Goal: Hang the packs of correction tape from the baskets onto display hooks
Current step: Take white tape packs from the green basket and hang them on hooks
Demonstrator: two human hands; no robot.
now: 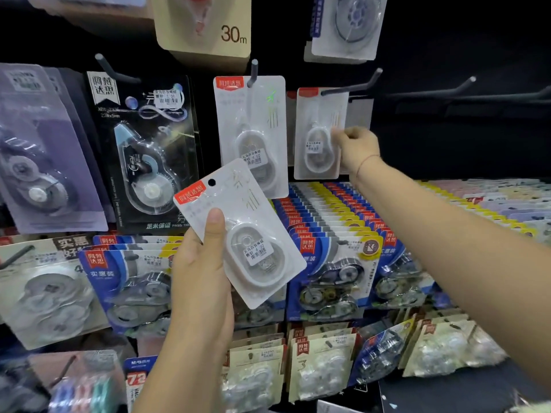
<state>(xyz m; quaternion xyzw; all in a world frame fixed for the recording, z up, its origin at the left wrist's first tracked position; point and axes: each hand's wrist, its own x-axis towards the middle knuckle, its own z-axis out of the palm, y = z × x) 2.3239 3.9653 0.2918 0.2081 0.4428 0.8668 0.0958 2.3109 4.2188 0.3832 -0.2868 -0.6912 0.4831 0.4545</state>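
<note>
Fingers (215, 226) of left hand (202, 281) grip a pack (241, 231); right hand (357, 147) pinches a hung pack (316, 138), centre right.
Probably light, stiff, slick; hold the card edge.

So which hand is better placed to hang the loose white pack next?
Left. The left hand grips the loose white correction tape pack, its punched hole uncovered, just below the hook bearing a matching pack. The right hand is busy pinching a second pack at the neighbouring hook.
</note>
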